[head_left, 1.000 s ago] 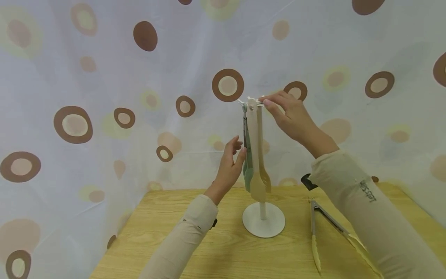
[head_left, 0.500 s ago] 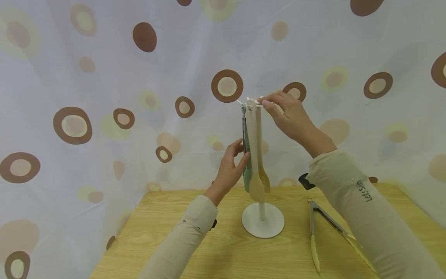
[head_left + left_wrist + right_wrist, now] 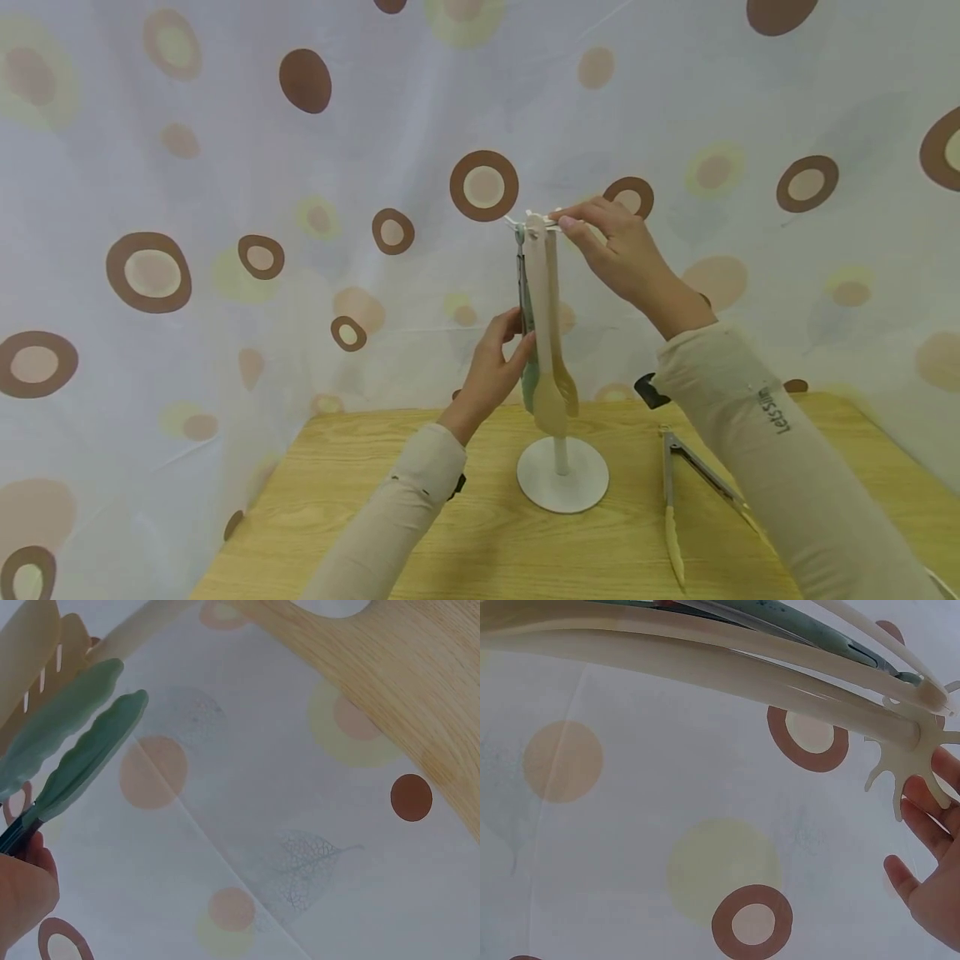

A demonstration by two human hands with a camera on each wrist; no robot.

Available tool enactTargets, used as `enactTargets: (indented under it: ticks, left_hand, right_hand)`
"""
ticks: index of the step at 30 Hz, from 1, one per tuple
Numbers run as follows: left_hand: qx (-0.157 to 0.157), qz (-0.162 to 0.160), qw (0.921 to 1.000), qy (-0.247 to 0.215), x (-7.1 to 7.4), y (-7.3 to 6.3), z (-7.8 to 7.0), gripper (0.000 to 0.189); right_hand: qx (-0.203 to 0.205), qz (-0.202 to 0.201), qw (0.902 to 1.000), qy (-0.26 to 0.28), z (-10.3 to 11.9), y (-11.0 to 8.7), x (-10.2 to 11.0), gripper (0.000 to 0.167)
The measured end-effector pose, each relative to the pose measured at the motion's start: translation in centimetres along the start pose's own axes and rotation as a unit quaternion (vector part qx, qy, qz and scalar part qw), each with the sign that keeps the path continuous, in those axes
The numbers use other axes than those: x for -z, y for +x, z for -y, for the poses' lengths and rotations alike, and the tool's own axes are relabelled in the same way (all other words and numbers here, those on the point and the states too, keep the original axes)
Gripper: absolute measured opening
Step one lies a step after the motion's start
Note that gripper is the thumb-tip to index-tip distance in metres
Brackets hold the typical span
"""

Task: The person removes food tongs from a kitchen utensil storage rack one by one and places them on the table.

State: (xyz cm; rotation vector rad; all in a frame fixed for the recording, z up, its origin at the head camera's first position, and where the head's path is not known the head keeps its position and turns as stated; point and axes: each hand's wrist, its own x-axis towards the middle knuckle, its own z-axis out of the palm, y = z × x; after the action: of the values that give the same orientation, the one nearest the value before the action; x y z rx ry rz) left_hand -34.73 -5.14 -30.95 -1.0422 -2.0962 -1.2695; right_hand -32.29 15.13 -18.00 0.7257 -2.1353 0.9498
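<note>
Green-headed tongs [image 3: 94,754] hang near vertical, their slim grey arms between thumb and fingers of the left hand [image 3: 491,367], scalloped heads slightly parted below. The white utensil stand [image 3: 566,493] stands upright, pronged top at the fingertips of the right hand [image 3: 633,254], round base well beneath them.

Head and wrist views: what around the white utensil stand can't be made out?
Head: one end of the cream-tipped metal tongs, hidden by the beige right sleeve.
Left wrist: handle end of the green-tipped tongs, cut off by the left edge.
Right wrist: part of the right hand, cut off by the right edge.
</note>
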Motion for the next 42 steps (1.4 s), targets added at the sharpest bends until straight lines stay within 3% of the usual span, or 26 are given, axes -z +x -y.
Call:
enactTargets:
  ticks: [10, 18, 27, 32, 39, 42]
  left_hand:
    - [0.008, -0.018, 0.9989, -0.043, 0.1, 0.2, -0.5, 0.039]
    - [0.002, -0.02, 0.9987, -0.046, 1.3, 0.0, -4.2, 0.034]
    - [-0.011, -0.034, 0.9987, -0.035, 1.8, 0.1, -5.0, 0.034]
    - [-0.003, -0.027, 0.999, -0.035, 1.9, 0.0, -5.0, 0.035]
    - [-0.005, -0.033, 0.9988, -0.037, 0.9, 0.3, -0.8, 0.038]
    - [-0.004, -0.037, 0.9988, -0.031, 1.0, 0.3, -0.8, 0.037]
  right_hand:
    - [0.003, -0.003, 1.0, -0.008, 0.1, 0.3, -0.2, 0.039]
    - [0.001, -0.004, 1.0, -0.007, 0.2, 0.2, -0.1, 0.04]
    - [0.0, 0.002, 1.0, -0.006, 0.1, 0.0, -0.1, 0.041]
    - [-0.005, 0.005, 1.0, -0.005, 0.1, 0.0, 0.0, 0.04]
    - [-0.011, 0.008, 0.9999, -0.002, 0.0, -0.2, 0.0, 0.04]
    - [-0.013, 0.008, 0.9999, 0.0, 0.0, -0.2, 0.0, 0.04]
